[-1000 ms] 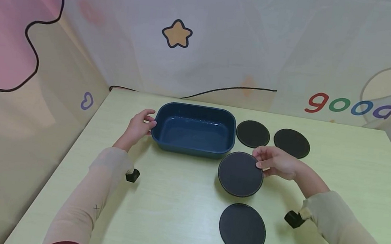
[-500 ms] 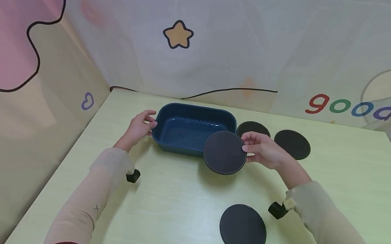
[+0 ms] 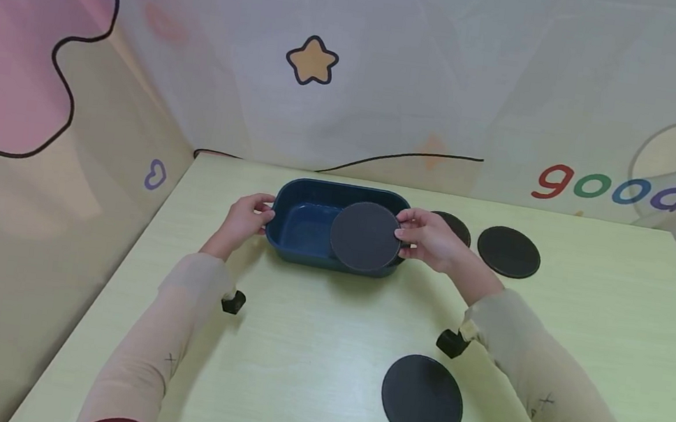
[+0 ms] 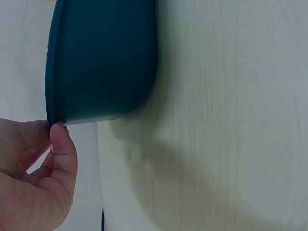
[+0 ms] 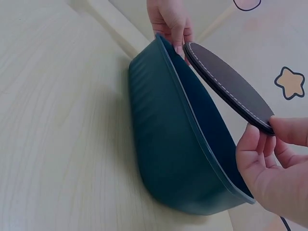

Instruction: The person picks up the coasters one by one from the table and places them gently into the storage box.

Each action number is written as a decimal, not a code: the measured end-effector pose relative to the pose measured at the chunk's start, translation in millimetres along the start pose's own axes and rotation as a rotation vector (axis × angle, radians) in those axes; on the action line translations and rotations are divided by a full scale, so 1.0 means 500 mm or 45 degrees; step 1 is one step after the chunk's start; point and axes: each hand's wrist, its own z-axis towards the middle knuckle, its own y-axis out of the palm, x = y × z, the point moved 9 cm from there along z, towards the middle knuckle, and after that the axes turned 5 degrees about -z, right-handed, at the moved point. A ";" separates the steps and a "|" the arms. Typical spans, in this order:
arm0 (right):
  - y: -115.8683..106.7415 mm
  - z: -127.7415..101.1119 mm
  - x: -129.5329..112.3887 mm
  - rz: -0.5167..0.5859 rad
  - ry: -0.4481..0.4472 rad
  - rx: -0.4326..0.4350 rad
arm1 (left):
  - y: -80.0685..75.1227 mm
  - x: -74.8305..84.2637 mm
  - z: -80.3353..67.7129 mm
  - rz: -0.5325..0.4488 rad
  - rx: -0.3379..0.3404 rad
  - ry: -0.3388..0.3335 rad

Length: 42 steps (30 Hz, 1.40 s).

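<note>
Coaster over the tray

I see my right hand (image 3: 429,238) with fingers pinching a black coaster (image 3: 365,237) tilted above the blue tray (image 3: 303,235) on the table (image 3: 308,348); my left hand (image 3: 245,217) has its fingers curled on the tray's left rim.

pale yellow-green table (image 3: 305,376), three dark round coasters lying flat on it: near one (image 3: 422,399), far right one (image 3: 508,251), partly hidden one (image 3: 457,224) just left of it, cartoon-printed backdrop (image 3: 393,70) with star (image 3: 312,60), "good" lettering (image 3: 616,187)
</note>
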 end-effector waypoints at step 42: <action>0.043 0.152 0.063 -0.057 0.233 0.433 | 0.001 0.004 0.002 0.111 -0.009 -0.027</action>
